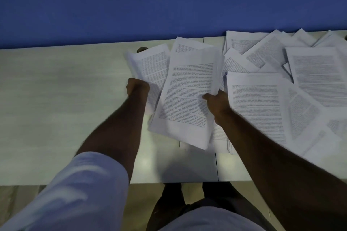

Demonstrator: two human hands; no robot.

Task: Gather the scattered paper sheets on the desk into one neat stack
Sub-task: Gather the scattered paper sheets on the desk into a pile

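Observation:
My right hand (217,102) grips a thick bundle of printed sheets (189,95) by its right edge, thumb on top, tilted above the desk. My left hand (138,87) is curled round the lower left edge of a second bunch of sheets (150,65) that fans out to the upper left behind the bundle. Many loose printed sheets (272,103) lie scattered and overlapping across the right half of the pale desk (56,99). More sheets (219,133) lie flat under the held bundle.
A blue wall (150,2) runs behind the desk. A round cable hole (142,49) sits near the back edge, half covered by paper. The desk's front edge (178,182) is just before my legs. A seam (216,167) divides two desk panels.

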